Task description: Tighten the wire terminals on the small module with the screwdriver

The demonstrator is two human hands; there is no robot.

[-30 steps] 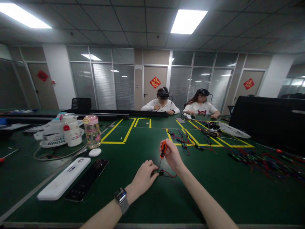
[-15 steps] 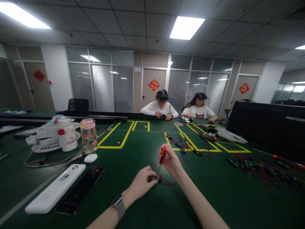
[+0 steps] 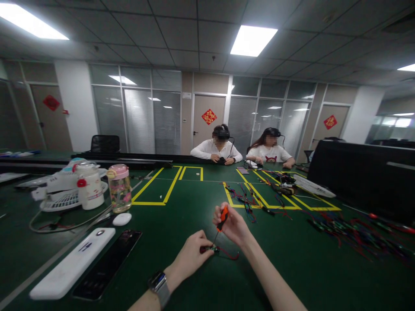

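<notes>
Head view, lower middle of the frame: the left hand (image 3: 191,255) pinches a small wired connector (image 3: 212,249) down on the green tabletop (image 3: 292,268) to steady it, while the right hand (image 3: 234,225) grips an orange-handled screwdriver (image 3: 222,217), tip angled onto it.

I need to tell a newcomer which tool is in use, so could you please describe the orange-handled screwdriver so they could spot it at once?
Start at the green table, near edge, where the wearer's two hands meet. The right hand holds the screwdriver tilted, tip down on a small wired part pinched by the left hand. Its orange-and-black handle sets it apart from the loose wire bundles farther right.
</notes>
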